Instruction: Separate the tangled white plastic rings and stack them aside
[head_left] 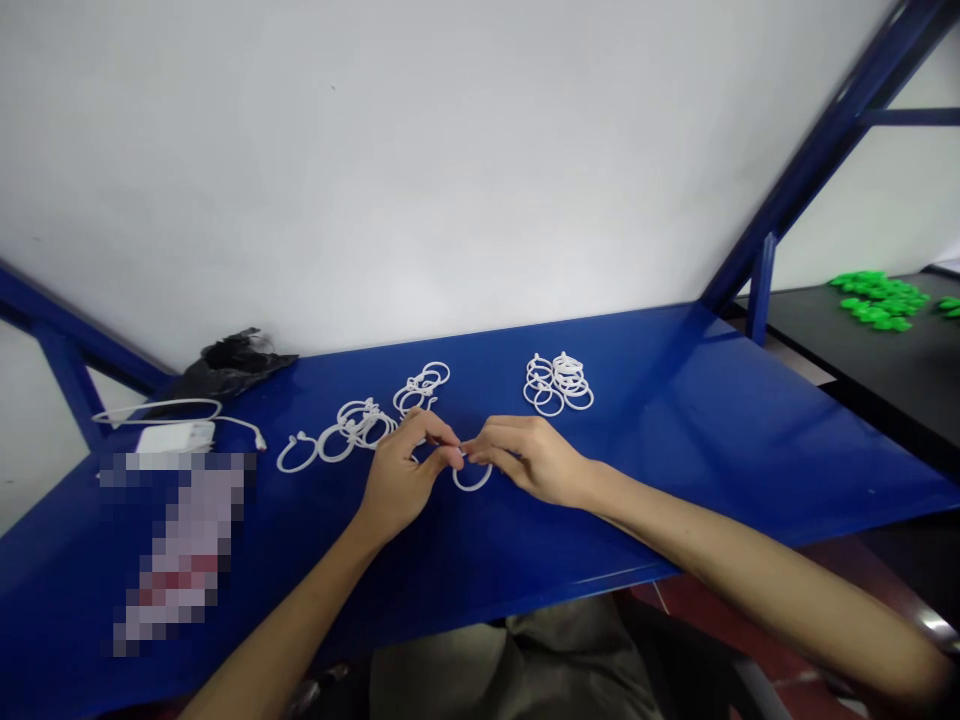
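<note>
Blue table [675, 400]: spread beneath both hands, giving the work a flat, open surface.
Right hand [544, 465]: brought in low from the side; thumb and fingers bent and nearly closed, pinching near the upper right of the held ring.
Left hand [397, 475]: angled to meet the other; thumb and index nearly closed, gripping at the ring's upper left, remaining fingers curled.
Black bag [217, 375]: crumpled at the back left, probably pushed there to free room.
Left-side rings [335, 457]: loosely strewn, overlapping, partly hidden behind the left hand; likely left within easy reach.
Right-side rings [568, 383]: bunched tighter beyond the right hand, perhaps to avoid mixing.
White adapter [169, 438]: lying well left, beside its apparent cable [240, 420].
Held ring [472, 488]: hanging just below the fingertips, probably pinched from both sides for steadiness; exact contact at the top hidden.
</note>
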